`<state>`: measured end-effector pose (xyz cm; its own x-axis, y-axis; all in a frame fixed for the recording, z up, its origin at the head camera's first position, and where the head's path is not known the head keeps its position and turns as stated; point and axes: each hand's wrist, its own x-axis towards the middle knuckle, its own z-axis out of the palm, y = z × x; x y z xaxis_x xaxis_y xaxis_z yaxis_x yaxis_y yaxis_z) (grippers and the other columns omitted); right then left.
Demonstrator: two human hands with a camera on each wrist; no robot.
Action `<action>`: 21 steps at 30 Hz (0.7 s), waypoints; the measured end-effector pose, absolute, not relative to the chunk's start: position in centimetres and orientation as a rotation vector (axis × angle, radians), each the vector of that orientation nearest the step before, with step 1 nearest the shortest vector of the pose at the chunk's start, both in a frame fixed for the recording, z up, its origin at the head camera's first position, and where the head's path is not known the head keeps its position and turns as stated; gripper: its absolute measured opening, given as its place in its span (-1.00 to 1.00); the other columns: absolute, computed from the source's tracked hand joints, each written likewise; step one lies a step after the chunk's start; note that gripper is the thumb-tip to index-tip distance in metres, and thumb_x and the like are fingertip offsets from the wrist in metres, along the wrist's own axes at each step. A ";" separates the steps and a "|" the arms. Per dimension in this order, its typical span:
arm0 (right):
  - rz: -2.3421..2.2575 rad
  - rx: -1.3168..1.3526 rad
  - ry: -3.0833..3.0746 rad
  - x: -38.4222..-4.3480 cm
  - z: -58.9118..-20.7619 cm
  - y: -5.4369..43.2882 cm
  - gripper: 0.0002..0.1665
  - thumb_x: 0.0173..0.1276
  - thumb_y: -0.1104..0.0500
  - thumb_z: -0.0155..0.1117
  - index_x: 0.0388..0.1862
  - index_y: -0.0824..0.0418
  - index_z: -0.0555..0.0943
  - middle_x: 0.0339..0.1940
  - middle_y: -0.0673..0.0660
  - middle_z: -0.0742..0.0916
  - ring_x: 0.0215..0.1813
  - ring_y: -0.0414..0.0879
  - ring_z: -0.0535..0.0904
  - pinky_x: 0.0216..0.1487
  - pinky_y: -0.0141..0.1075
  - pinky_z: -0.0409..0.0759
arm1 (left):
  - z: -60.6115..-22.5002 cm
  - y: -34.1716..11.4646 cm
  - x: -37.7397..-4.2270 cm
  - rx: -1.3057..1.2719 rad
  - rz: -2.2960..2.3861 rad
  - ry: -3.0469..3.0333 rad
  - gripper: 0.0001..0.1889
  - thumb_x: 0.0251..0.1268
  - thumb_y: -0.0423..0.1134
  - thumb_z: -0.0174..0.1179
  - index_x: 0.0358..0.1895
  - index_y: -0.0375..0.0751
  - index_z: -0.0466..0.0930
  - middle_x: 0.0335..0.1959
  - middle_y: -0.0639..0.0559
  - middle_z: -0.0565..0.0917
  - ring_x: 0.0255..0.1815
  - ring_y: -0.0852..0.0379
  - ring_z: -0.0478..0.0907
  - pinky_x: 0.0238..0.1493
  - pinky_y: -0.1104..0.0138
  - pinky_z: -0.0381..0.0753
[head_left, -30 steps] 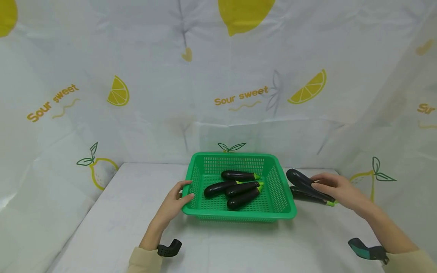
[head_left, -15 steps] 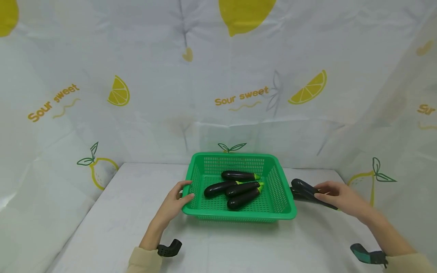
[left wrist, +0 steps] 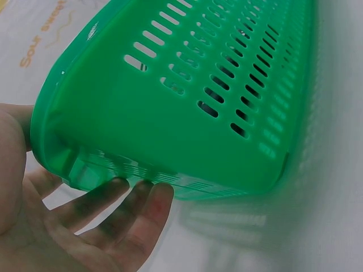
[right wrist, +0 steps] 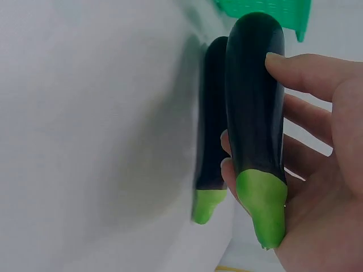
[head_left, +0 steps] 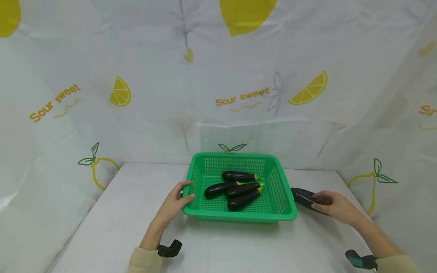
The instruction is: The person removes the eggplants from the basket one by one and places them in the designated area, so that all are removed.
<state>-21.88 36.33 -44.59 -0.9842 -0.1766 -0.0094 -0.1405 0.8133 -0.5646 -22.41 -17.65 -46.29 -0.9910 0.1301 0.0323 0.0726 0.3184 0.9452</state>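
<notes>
A green plastic basket [head_left: 239, 216] with slotted walls stands on the table, and several dark purple eggplants [head_left: 240, 176] with green caps lie inside it. At its left rim my left hand [head_left: 173, 204] holds on, thumb over the edge; in the left wrist view the fingertips [left wrist: 161, 195] touch the outer wall. To the right of the basket, my right hand [head_left: 336, 207] grips an eggplant [right wrist: 255, 107] between thumb and fingers, its green cap toward the palm. Right beside the held one, a second eggplant [right wrist: 212, 124] lies on the table, hidden in the head view.
The white table [head_left: 136, 197] extends to both sides of the basket and in front of it. A white sheet [head_left: 153, 76] with lemon prints hangs behind and along the sides. Both wrists carry a strapped dark device [head_left: 170, 249].
My right hand has lowered the eggplant toward the table, down over the other one lying there. The left hand and the basket have stayed in place.
</notes>
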 end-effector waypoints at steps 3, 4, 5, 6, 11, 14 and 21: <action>-0.870 -0.253 2.958 -22.1 -45.1 36.3 -0.51 0.37 0.04 0.44 0.05 0.41 0.62 -0.13 0.17 0.74 -0.12 0.03 0.65 -0.19 -0.17 0.61 | -46.3 -17.6 -22.4 0.194 1.796 2.514 -0.46 0.48 -0.15 0.25 0.46 0.01 0.38 0.48 -0.20 0.36 0.36 -0.21 0.45 0.18 -0.09 0.50; -0.862 -0.257 2.965 -22.1 -45.2 36.2 -0.51 0.36 0.05 0.44 0.04 0.42 0.63 -0.14 0.19 0.74 -0.12 0.05 0.65 -0.18 -0.13 0.62 | -46.3 -17.6 -22.4 0.194 1.797 2.513 -0.46 0.48 -0.15 0.25 0.46 0.01 0.38 0.48 -0.20 0.36 0.36 -0.22 0.45 0.18 -0.10 0.50; -0.847 -0.254 2.977 -22.1 -45.4 36.2 -0.52 0.35 0.06 0.45 0.03 0.42 0.63 -0.14 0.20 0.73 -0.12 0.07 0.65 -0.16 -0.09 0.62 | -46.3 -17.7 -22.4 0.193 1.799 2.511 -0.46 0.48 -0.15 0.25 0.45 0.01 0.38 0.48 -0.20 0.36 0.37 -0.22 0.45 0.18 -0.10 0.50; -0.833 -0.247 2.989 -22.2 -45.5 36.1 -0.53 0.34 0.07 0.46 0.02 0.41 0.64 -0.13 0.20 0.74 -0.11 0.08 0.65 -0.14 -0.07 0.62 | -46.3 -17.7 -22.4 0.191 1.800 2.508 -0.46 0.48 -0.15 0.25 0.45 0.01 0.38 0.48 -0.20 0.36 0.37 -0.22 0.44 0.18 -0.11 0.50; -0.768 -0.243 3.026 -22.2 -46.2 35.9 -0.57 0.27 0.13 0.49 -0.01 0.40 0.65 -0.12 0.26 0.73 -0.06 0.20 0.65 -0.07 0.09 0.62 | -46.3 -17.6 -22.3 0.182 1.801 2.505 -0.46 0.48 -0.14 0.25 0.45 0.02 0.38 0.49 -0.19 0.35 0.40 -0.24 0.41 0.21 -0.13 0.48; -0.720 -0.250 3.047 -22.2 -46.3 35.9 -0.55 0.24 0.15 0.51 -0.01 0.42 0.64 -0.11 0.31 0.72 -0.03 0.28 0.63 -0.03 0.17 0.59 | -46.3 -17.6 -22.3 0.183 1.800 2.506 -0.46 0.48 -0.14 0.25 0.45 0.02 0.38 0.50 -0.20 0.33 0.41 -0.25 0.41 0.21 -0.14 0.47; -0.566 -0.266 3.123 -22.7 -46.4 35.6 -0.51 0.14 0.18 0.58 -0.03 0.43 0.65 -0.09 0.36 0.69 0.02 0.38 0.60 0.02 0.25 0.53 | -46.4 -17.6 -22.4 0.196 1.808 2.509 -0.47 0.48 -0.17 0.25 0.45 0.00 0.38 0.50 -0.22 0.32 0.39 -0.26 0.42 0.20 -0.13 0.48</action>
